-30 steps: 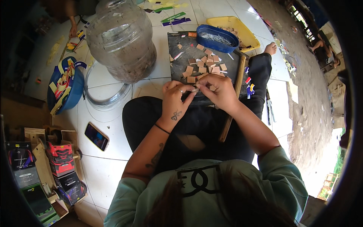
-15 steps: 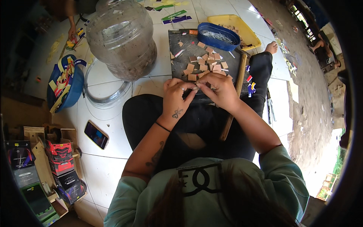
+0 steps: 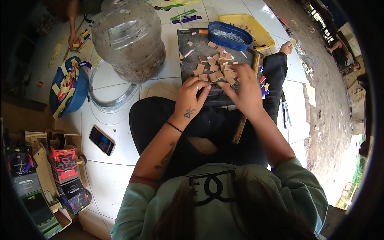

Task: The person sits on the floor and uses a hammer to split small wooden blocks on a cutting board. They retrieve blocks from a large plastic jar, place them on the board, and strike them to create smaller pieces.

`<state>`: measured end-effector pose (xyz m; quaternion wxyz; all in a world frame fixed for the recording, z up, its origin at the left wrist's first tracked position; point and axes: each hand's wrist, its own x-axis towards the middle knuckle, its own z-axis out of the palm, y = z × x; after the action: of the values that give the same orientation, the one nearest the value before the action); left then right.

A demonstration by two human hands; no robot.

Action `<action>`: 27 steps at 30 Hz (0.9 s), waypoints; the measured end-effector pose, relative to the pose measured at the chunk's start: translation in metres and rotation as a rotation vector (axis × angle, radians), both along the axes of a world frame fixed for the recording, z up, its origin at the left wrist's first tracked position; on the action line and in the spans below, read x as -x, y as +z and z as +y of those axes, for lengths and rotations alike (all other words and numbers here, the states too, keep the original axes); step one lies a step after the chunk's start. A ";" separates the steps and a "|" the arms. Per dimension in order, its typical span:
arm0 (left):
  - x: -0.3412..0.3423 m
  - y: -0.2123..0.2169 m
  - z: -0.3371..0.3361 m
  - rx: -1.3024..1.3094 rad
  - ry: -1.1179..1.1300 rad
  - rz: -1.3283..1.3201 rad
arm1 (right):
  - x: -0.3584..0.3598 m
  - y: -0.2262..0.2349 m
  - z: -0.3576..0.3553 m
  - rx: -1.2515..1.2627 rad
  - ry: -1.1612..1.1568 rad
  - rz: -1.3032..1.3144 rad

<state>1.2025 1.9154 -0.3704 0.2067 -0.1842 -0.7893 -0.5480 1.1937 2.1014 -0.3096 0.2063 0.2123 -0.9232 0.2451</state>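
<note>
My left hand (image 3: 192, 96) and right hand (image 3: 243, 91) are working at the near edge of a dark board (image 3: 188, 54) resting across my lap. The left fingers are curled and drawn together toward the board's near rim, as if pinching something small, though I cannot tell what, if anything, sits between the fingertips. The right hand is lying palm down with fingers half spread, its tips touching the nearest of the small tan square pieces (image 3: 218, 70). These pieces are clustered just ahead of both hands, in the middle of the board, some touching, a few apart toward the far-left corner.

Beyond the pieces, at the board's far edge, a blue oval tray (image 3: 229, 35) is sitting, with a yellow tray (image 3: 256, 29) behind it. A wooden stick (image 3: 246, 108) is running along the board's right side, under my right wrist. Far to the left of my left hand, a big clear jar (image 3: 130, 38) is standing on the white tiled floor (image 3: 112, 176), with a blue bowl of strips (image 3: 69, 89) further left and a phone (image 3: 101, 140) nearer me.

Judgement: I am sorting or arranging the tan pieces, mid-way through. The next move is calling for a fine fingertip pinch on one piece without nudging its neighbours.
</note>
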 end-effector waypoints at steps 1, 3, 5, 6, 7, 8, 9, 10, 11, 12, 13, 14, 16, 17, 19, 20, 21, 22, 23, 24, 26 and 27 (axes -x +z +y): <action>0.001 0.001 0.000 -0.013 -0.002 -0.008 | -0.011 0.001 0.010 -0.078 -0.139 0.079; 0.003 0.005 -0.001 -0.003 -0.006 0.064 | -0.032 -0.003 0.028 -0.194 -0.252 -0.050; 0.003 0.006 -0.001 -0.006 -0.019 0.053 | -0.047 -0.015 0.046 -0.141 -0.310 -0.139; 0.004 0.005 -0.001 -0.002 -0.013 0.077 | -0.052 -0.023 0.055 -0.057 -0.336 -0.193; 0.004 0.003 -0.002 0.005 -0.013 0.091 | -0.057 -0.030 0.067 0.022 -0.358 -0.255; 0.004 0.000 -0.002 0.009 -0.019 0.100 | -0.061 -0.035 0.079 0.161 -0.362 -0.379; 0.004 -0.003 -0.002 0.007 -0.008 0.108 | -0.062 -0.038 0.089 0.275 -0.340 -0.447; 0.003 -0.005 -0.001 0.017 0.008 0.115 | -0.064 -0.039 0.097 0.396 -0.391 -0.555; 0.004 -0.007 -0.001 0.010 0.004 0.120 | -0.066 -0.038 0.103 0.332 -0.339 -0.463; 0.004 -0.008 0.000 0.004 0.007 0.120 | -0.070 -0.034 0.106 0.503 -0.264 -0.504; 0.003 -0.007 0.000 0.005 0.004 0.128 | -0.076 -0.025 0.109 0.682 -0.219 -0.576; 0.003 -0.006 0.001 0.008 0.006 0.131 | -0.082 -0.015 0.108 0.881 -0.186 -0.667; 0.004 -0.001 0.000 0.019 0.010 0.148 | -0.093 0.008 0.099 0.929 -0.105 -0.601; 0.003 0.001 0.000 0.025 0.012 0.157 | -0.099 0.022 0.096 0.846 -0.096 -0.637; 0.002 0.002 0.000 0.034 0.006 0.148 | -0.111 0.045 0.091 0.615 -0.073 -0.683; 0.001 0.002 0.000 0.035 0.012 0.151 | -0.117 0.054 0.088 0.449 -0.066 -0.684; 0.002 0.000 0.000 0.036 0.013 0.153 | -0.121 0.062 0.085 0.291 -0.106 -0.723; 0.002 -0.002 0.000 0.036 0.013 0.149 | -0.126 0.068 0.081 0.178 -0.050 -0.632; 0.002 -0.004 0.000 0.035 0.004 0.137 | -0.130 0.072 0.078 0.073 -0.042 -0.578; 0.002 -0.006 0.001 0.029 0.010 0.145 | -0.133 0.076 0.075 -0.032 -0.032 -0.520; 0.003 -0.007 0.003 0.017 0.024 0.169 | -0.138 0.084 0.070 -0.070 -0.072 -0.507; 0.003 -0.006 0.003 0.021 0.031 0.178 | -0.140 0.088 0.069 -0.076 -0.084 -0.507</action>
<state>1.1999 1.9182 -0.3765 0.2828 -0.2222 -0.7762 -0.5178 1.3335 2.1706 -0.2219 -0.0298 0.1129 -0.9619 0.2471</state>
